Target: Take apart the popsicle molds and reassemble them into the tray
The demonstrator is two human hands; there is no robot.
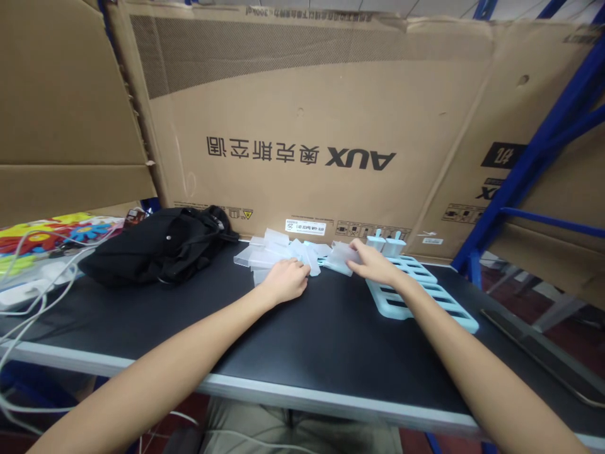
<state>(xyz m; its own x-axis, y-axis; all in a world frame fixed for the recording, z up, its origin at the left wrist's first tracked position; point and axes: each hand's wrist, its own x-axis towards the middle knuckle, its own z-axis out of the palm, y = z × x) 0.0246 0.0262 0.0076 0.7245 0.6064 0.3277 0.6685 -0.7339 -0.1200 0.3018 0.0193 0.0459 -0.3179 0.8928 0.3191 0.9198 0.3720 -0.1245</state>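
Note:
Translucent popsicle molds lie in a loose pile near the back of the black table. My left hand rests at the front of this pile with its fingers curled; whatever is under them is hidden. A pale blue stick piece shows just beyond those fingertips. Between the thumb and fingers of my right hand is one clear popsicle mold, tilted, right of the pile. Past that hand lies a light blue slotted rack, partly covered by my right forearm. Two molds with blue handles stand upright at its back.
A black bag sits on the left of the table. White cables and colourful packages lie beyond it. Cardboard walls the back, a blue metal post rises at right, and a dark flat device lies at the right edge.

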